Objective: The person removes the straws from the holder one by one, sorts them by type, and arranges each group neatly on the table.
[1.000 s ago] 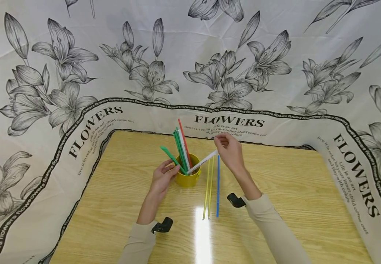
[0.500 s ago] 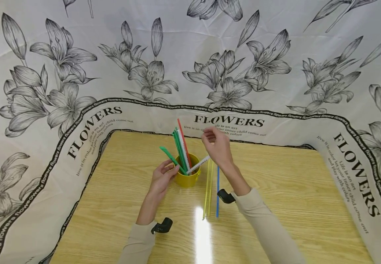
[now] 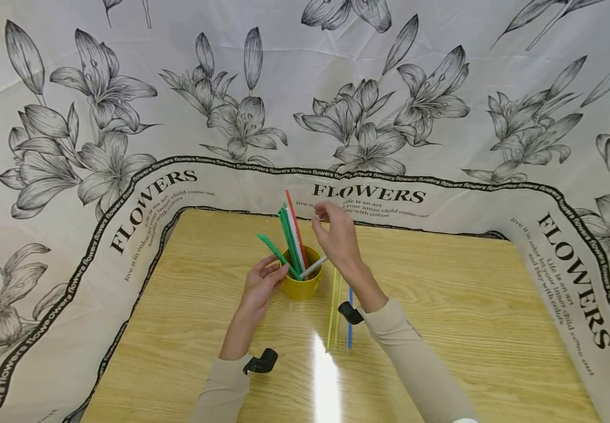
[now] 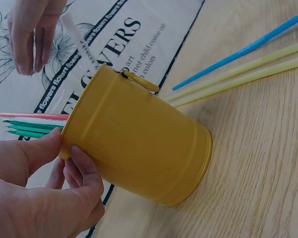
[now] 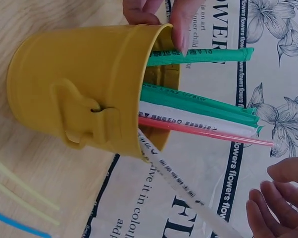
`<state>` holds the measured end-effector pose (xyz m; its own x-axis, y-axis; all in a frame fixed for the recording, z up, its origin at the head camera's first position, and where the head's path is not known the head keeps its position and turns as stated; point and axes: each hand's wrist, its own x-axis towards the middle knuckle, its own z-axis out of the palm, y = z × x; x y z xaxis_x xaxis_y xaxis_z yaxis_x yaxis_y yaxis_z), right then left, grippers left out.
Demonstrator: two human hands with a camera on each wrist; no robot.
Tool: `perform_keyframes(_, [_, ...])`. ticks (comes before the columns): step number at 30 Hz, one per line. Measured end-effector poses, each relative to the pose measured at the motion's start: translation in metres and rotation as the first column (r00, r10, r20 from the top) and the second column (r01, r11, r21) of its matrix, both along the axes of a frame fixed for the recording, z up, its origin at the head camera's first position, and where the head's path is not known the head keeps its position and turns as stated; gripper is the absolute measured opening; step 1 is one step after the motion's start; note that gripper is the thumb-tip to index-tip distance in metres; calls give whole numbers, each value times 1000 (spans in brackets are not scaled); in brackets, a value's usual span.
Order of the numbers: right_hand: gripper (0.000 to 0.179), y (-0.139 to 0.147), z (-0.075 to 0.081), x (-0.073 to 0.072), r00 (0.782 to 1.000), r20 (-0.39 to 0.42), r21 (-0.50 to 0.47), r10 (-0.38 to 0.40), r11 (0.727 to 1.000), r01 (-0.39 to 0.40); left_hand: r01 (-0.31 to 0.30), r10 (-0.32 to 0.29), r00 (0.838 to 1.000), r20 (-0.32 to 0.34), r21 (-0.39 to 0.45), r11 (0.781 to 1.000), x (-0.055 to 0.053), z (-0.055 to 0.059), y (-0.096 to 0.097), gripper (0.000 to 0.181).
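A yellow metal bucket [image 3: 302, 288] stands upright on the table. My left hand [image 3: 260, 283] pinches its rim, with the thumb at the rim and fingers against the outer wall in the left wrist view. Inside it are several green paper-wrapped straws [image 5: 198, 101], a white-wrapped straw [image 5: 203, 120] and a red straw [image 5: 208, 131]. Another white-wrapped straw [image 5: 176, 181] leans out over the rim on the right. My right hand [image 3: 338, 237] hovers above and right of the bucket, fingers loosely bent, holding nothing. In the right wrist view it is apart from the leaning straw.
Two yellow straws [image 4: 238, 75] and a blue straw [image 4: 238, 53] lie side by side on the wooden table [image 3: 442, 329], right of the bucket. A flower-printed cloth [image 3: 262, 194] hangs behind the table and along its sides.
My right hand has moved left, from beside the leaning white straw's outer end to above the bucket's right side. The left hand and the bucket have stayed in place.
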<state>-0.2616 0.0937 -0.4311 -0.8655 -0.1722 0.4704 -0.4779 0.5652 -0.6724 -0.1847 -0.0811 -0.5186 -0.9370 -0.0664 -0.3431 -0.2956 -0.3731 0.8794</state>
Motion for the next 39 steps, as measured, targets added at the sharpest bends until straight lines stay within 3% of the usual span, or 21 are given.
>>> perform_keyframes(4, [20,-5,2,-1,999,-38,29,6,1000,-5,-6,6,1000,2,4,1000,0,0,0,51])
perform_keyframes(9, [22,-12,0,-2,999,-6,2,45,999,-45,-3,3,1000,6,1,1000,0,-1,0,51])
perform_keyframes(15, [27,-20,-8,-4,993,73,-28,93,995,-91,8,-8,1000,2,0,1000,0,-3,0,52])
perform_keyframes(23, [31,-24,-23,-3,975,198,-12,97,995,-97,1,-1,1000,13,4,1000,-1,-2,0,52])
perform_keyframes(31, [25,-25,-33,-7,974,197,12,111,993,-115,5,-5,1000,-2,-14,1000,-1,-2,0,51])
perform_keyframes(39, [22,-24,-33,-7,977,191,29,100,994,-107,3,-3,1000,-22,-16,1000,-3,-5,0,50])
